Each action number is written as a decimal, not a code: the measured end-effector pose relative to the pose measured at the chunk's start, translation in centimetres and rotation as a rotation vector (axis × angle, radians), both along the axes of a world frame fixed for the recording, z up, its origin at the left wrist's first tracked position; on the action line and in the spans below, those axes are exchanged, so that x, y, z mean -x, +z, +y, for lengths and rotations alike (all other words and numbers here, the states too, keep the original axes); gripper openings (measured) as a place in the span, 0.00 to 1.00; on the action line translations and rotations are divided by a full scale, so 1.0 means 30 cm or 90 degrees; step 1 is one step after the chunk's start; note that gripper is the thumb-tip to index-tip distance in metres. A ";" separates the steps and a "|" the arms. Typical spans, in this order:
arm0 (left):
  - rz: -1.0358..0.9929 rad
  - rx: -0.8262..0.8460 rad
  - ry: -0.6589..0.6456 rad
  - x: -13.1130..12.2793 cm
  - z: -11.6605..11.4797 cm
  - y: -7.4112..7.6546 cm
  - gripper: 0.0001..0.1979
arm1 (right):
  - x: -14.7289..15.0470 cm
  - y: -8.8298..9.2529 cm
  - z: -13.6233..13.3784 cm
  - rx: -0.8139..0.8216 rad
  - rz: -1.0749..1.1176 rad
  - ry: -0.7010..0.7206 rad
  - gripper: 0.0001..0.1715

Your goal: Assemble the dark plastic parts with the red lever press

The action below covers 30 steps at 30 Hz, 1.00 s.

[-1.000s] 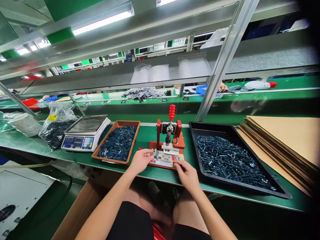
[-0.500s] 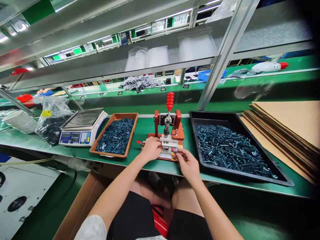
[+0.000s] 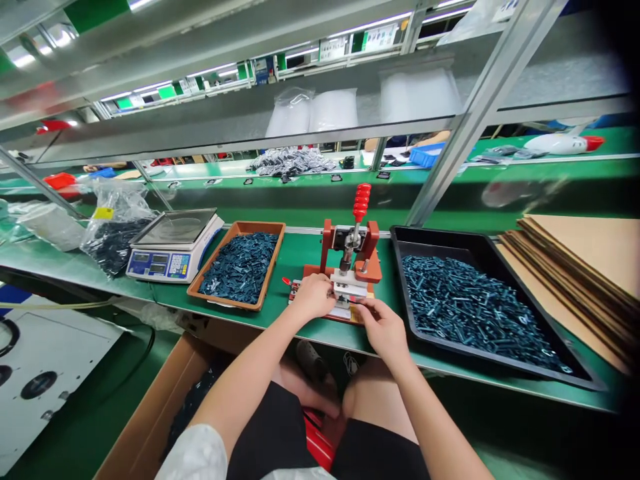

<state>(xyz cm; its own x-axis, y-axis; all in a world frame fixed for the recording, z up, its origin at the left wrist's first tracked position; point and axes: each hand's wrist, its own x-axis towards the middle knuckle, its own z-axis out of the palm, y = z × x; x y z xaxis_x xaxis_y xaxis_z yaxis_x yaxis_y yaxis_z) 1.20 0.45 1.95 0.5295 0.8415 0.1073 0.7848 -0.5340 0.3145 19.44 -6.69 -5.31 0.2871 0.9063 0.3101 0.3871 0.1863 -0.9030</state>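
Right hand (image 3: 384,327) is pinching a slim part (image 3: 353,302), likely light, stiff, best end-held; left hand (image 3: 315,295) is hiding its grip.

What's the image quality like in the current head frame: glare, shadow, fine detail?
Head view, glare: ceiling lamps at upper left wash out. Head view, shadow: right edge fades to black; floor at lower right is dark. Head view, detail: red-handled press is readable, but any part in the right hand is too small to identify.

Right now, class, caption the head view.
Left hand, right hand at a red-handled toggle press, between brown tray and black tray.
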 end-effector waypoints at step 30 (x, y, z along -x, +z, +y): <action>-0.135 -0.101 -0.109 0.057 -0.045 -0.036 0.08 | 0.038 0.033 0.106 -0.083 -0.188 0.081 0.19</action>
